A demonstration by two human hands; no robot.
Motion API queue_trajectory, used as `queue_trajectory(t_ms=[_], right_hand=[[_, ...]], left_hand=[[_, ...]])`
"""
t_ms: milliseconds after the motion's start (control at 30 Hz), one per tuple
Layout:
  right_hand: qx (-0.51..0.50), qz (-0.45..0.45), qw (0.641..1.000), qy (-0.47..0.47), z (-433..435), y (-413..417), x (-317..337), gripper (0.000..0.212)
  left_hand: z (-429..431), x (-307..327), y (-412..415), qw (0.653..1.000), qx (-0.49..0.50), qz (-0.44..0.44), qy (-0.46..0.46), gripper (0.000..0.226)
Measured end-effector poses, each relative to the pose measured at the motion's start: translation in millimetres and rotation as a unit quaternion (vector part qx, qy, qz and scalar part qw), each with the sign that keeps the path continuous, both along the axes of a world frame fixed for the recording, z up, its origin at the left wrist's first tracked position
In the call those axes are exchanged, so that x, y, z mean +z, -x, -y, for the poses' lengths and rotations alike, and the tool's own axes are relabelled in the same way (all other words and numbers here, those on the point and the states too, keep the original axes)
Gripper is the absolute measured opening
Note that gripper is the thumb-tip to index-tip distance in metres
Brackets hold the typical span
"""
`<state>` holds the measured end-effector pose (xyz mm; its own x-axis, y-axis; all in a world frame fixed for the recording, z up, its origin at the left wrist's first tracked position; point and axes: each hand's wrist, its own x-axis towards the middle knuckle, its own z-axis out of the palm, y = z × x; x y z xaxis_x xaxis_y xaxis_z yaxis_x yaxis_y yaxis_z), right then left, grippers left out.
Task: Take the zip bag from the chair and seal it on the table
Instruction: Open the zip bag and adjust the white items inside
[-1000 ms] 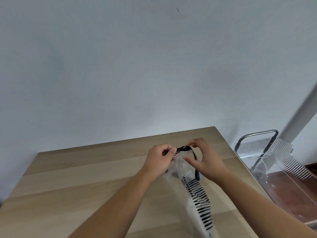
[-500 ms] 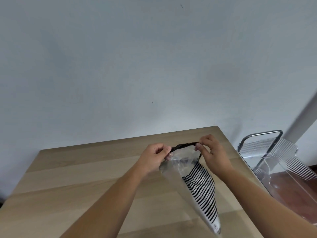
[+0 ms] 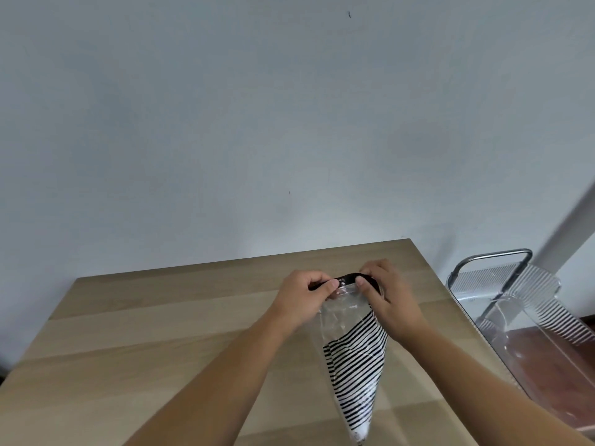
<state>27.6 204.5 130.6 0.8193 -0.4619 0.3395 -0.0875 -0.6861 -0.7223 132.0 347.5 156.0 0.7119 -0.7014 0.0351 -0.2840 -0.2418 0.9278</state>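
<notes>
A clear zip bag (image 3: 352, 352) with black stripes on its lower part and a black zip strip along its top hangs over the wooden table (image 3: 161, 333). My left hand (image 3: 306, 299) pinches the left end of the black strip. My right hand (image 3: 391, 297) pinches the strip close beside it, thumb in front. Between the two thumbs a short piece of the strip shows. The bag's narrow bottom end points toward me, near the frame's lower edge.
A clear plastic chair (image 3: 521, 313) with a metal frame stands right of the table. A pale wall (image 3: 289, 123) rises directly behind the table's far edge.
My hands have moved closer together along the black strip, and the mouth of the bag, which gaped half a second ago, now looks flat between my fingers.
</notes>
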Motion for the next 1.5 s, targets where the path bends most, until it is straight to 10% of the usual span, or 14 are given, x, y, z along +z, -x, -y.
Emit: queue_trajectory(t_ms=[233,733,1100,1500], right_hand=[[-0.026,-0.008,0.976,0.214,1,8,-11,0.033],[-0.095,0.129,0.957,0.243,-1,0,-1,0.015],[0.002,-0.093,0.985,-0.148,0,-14,16,0.028],[0.054,-0.073,0.996,0.005,-12,-14,9,0.015]], left_hand=[[-8,9,3,0.986,-0.019,-0.154,0.061,0.02],[-22,10,-7,0.974,0.022,-0.204,0.092,0.021],[-40,3,-28,0.998,0.01,-0.049,-0.03,0.022],[-13,15,-3,0.999,0.03,-0.006,-0.029,0.027]])
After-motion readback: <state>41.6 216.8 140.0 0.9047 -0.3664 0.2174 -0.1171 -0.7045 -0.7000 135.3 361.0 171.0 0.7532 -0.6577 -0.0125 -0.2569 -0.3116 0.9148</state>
